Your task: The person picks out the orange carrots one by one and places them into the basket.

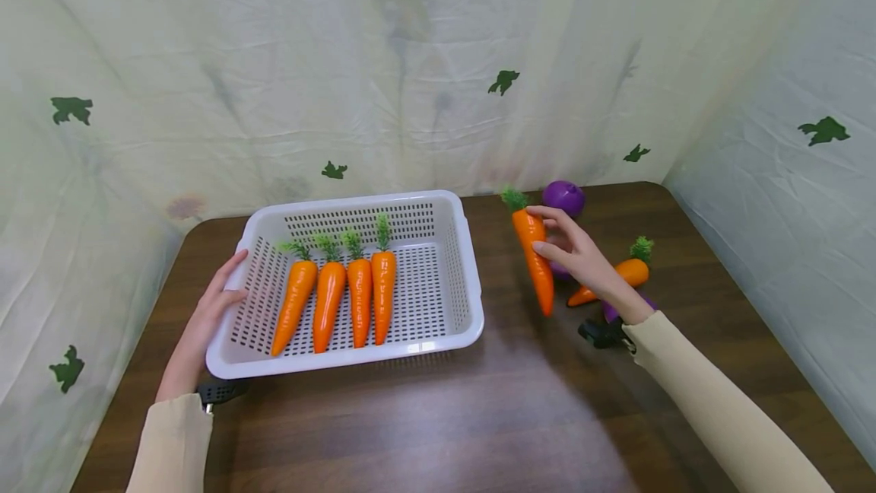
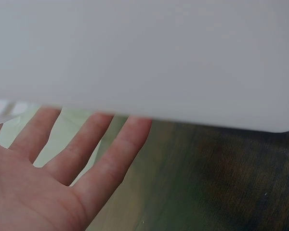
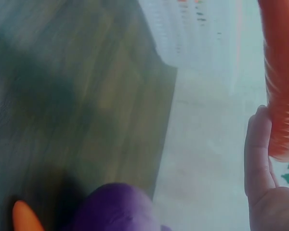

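My right hand (image 1: 571, 253) pinches a toy carrot (image 1: 532, 257) near its leafy top, thumb on one side and fingers on the other. The carrot's tip slants down over the table, right of a white plastic basket (image 1: 472, 287). Beside the basket's left end, my left hand (image 1: 208, 318) touches the rim, its fingers (image 2: 94, 134) fairly straight against it in the left wrist view. Several carrots (image 1: 331, 303) lie side by side in the basket, their green tops toward the back. In the right wrist view the held carrot (image 3: 282, 72) runs along the right edge.
A round purple vegetable (image 1: 565, 197) sits at the table's back edge, behind my right hand. Another carrot (image 1: 631, 272) and more purple pieces (image 1: 646, 301) lie partly hidden under my right forearm. A pale patterned curtain (image 1: 438, 82) borders the brown table (image 1: 424, 432).
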Tool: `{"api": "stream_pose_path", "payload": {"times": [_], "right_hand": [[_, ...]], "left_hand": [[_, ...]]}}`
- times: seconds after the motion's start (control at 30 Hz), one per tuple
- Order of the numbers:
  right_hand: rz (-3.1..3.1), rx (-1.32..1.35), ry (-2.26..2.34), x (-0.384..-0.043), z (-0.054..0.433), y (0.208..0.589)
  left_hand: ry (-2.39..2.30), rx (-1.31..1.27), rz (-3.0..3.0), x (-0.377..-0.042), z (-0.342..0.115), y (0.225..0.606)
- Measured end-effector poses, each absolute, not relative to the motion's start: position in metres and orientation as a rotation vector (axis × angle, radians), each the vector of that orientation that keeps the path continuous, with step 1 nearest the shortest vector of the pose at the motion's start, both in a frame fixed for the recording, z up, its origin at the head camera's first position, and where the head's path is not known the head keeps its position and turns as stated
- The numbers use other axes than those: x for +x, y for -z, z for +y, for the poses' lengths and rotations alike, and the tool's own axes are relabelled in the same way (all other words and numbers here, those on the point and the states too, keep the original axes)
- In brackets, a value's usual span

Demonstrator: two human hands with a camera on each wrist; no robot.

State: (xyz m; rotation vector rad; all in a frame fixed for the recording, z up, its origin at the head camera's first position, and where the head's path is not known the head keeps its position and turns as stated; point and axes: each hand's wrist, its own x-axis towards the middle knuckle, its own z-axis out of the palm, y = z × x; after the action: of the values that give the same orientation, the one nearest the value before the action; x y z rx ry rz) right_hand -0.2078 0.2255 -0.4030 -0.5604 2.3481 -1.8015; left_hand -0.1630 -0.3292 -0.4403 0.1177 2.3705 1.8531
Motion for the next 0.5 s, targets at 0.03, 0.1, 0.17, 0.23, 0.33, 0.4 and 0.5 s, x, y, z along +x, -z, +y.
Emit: {"api": "stream_pose_path", "payload": {"times": [0.03,0.1,0.17,0.23,0.33,0.4,0.5], "right_hand": [[2.352,-0.554,1.801,-0.208,0.224,0.402],[2.351,-0.545,1.806,-0.21,0.22,0.4],[2.345,-0.544,1.82,-0.211,0.215,0.398],[2.337,-0.547,1.835,-0.212,0.21,0.395],[2.33,-0.567,1.857,-0.214,0.2,0.392],[2.316,-0.584,1.874,-0.214,0.192,0.391],[2.285,-0.609,1.898,-0.215,0.18,0.389]], "left_hand": [[-1.851,0.118,2.372,-0.163,-0.329,0.441],[-1.848,0.119,2.375,-0.163,-0.329,0.441],[-1.846,0.116,2.378,-0.163,-0.329,0.44],[-1.846,0.117,2.384,-0.164,-0.329,0.44],[-1.855,0.121,2.388,-0.165,-0.33,0.441],[-1.856,0.126,2.393,-0.166,-0.331,0.442],[-1.849,0.121,2.398,-0.166,-0.331,0.442]]}}
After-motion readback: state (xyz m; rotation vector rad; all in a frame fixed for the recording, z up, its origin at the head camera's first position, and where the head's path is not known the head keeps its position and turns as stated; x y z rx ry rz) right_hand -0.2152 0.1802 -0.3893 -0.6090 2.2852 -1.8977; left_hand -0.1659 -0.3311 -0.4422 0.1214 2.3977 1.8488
